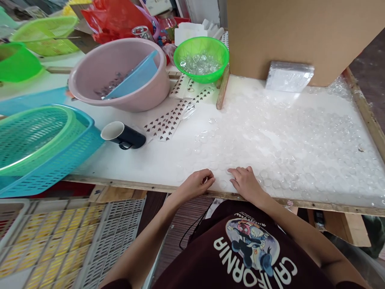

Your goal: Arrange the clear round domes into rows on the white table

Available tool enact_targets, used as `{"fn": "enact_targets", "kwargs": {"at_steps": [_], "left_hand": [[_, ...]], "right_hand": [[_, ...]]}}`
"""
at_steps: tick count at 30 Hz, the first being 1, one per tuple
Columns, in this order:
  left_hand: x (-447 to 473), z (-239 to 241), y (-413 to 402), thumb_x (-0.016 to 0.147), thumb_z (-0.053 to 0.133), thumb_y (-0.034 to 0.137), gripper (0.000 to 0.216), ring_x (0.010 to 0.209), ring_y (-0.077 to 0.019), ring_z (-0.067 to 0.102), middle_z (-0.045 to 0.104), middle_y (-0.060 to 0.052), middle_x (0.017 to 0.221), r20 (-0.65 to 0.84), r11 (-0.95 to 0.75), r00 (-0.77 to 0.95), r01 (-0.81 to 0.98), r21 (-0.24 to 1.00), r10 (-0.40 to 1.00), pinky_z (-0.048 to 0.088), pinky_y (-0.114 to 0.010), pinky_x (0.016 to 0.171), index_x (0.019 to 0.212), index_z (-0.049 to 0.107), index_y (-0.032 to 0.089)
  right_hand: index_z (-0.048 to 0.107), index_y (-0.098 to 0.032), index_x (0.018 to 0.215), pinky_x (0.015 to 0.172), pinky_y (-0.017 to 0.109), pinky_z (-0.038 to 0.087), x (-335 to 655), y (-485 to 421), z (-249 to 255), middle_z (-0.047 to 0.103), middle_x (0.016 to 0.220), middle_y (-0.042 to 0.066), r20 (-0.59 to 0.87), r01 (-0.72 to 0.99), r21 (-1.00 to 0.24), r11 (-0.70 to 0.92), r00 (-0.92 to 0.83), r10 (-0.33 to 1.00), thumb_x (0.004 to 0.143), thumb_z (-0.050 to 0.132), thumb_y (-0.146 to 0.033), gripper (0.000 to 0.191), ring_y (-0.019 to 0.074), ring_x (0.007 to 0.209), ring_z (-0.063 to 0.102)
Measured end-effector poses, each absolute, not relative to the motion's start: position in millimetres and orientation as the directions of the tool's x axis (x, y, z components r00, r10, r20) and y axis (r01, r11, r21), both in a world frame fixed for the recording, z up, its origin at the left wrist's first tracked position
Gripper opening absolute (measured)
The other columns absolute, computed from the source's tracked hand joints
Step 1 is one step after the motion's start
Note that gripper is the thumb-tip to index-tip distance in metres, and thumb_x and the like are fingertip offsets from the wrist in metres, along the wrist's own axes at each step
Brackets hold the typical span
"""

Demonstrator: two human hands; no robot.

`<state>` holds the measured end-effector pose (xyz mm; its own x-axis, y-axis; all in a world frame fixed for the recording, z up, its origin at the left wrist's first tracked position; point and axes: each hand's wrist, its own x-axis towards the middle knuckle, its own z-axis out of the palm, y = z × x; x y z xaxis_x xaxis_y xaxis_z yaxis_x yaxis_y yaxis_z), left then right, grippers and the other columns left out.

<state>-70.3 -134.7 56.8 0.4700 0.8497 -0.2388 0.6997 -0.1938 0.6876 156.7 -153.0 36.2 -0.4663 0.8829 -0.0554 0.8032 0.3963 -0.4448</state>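
Both hands are positioned at the near edge of the worktop (168,164), well forward of the torso and a short gap apart. Left hand (199,181): fingers curled, thumb tip near the forefinger; whether this grip contains a disc cannot be told from this view. Right hand (245,182): palm down, fingers extended and parted, thumb set apart; the grip is loose, with no object visible in it. Clear discs (276,184) are spread across the worktop, densest to the right of the right hand. Beyond the left hand, a dark mug (130,137) is located near the sticker sheets (168,120). Behind these, a pink basin (141,94) contains a blue tray (135,76). To its right, a green bowl (201,75) contains clear pieces (201,63).
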Motion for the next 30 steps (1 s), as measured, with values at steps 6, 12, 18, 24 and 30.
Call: {"fn": "enact_targets", "kwargs": {"at_steps": [6,12,18,24,30], "left_hand": [[-66,52,-132,0.093,0.045,0.032,0.023,0.074,-0.0196,0.058,0.062,-0.005,0.08,-0.197,-0.319,0.498,0.763,0.562,0.844,0.042,-0.03,0.068,0.079,0.057,0.018],[-67,46,-133,0.094,0.051,0.031,0.017,0.082,-0.0231,0.061,0.063,-0.006,0.085,-0.169,-0.374,0.485,0.816,0.441,0.858,0.046,-0.033,0.073,0.095,0.06,0.017],[-66,48,-139,0.093,0.054,0.026,0.022,0.088,-0.0236,0.061,0.063,-0.006,0.09,-0.122,-0.4,0.499,0.798,0.451,0.858,0.048,-0.035,0.079,0.112,0.058,0.017],[-57,44,-138,0.09,0.059,0.021,0.014,0.086,-0.0209,0.06,0.062,-0.005,0.093,-0.139,-0.48,0.63,0.699,0.53,0.764,0.048,-0.031,0.075,0.103,0.064,0.019],[-52,40,-131,0.086,0.066,0.016,0.024,0.089,-0.0221,0.06,0.061,-0.007,0.097,-0.133,-0.551,0.695,0.659,0.513,0.707,0.048,-0.031,0.076,0.11,0.065,0.017]], "right_hand": [[0.056,-0.015,0.129,0.089,0.037,0.032,154,-145,30,0.068,0.11,0.012,-0.047,0.854,-0.345,0.391,-0.431,0.901,0.096,0.058,-0.022,0.034,0.024,0.102,0.06],[0.062,-0.016,0.112,0.088,0.037,0.032,148,-138,27,0.068,0.105,0.011,-0.071,0.877,-0.288,0.383,-0.419,0.905,0.093,0.062,-0.027,0.021,0.0249,0.1,0.06],[0.059,-0.016,0.111,0.088,0.037,0.03,146,-136,30,0.068,0.107,0.011,-0.068,0.869,-0.341,0.36,-0.404,0.912,0.093,0.062,-0.024,0.02,0.0247,0.102,0.06],[0.058,-0.019,0.112,0.088,0.037,0.029,158,-149,37,0.068,0.108,0.009,-0.007,0.839,-0.416,0.35,-0.388,0.922,0.093,0.062,-0.023,0.02,0.0238,0.1,0.061],[0.06,-0.019,0.111,0.085,0.037,0.028,168,-161,36,0.069,0.105,0.007,-0.051,0.836,-0.399,0.376,-0.43,0.902,0.091,0.066,-0.025,0.021,0.0233,0.101,0.061]]}}
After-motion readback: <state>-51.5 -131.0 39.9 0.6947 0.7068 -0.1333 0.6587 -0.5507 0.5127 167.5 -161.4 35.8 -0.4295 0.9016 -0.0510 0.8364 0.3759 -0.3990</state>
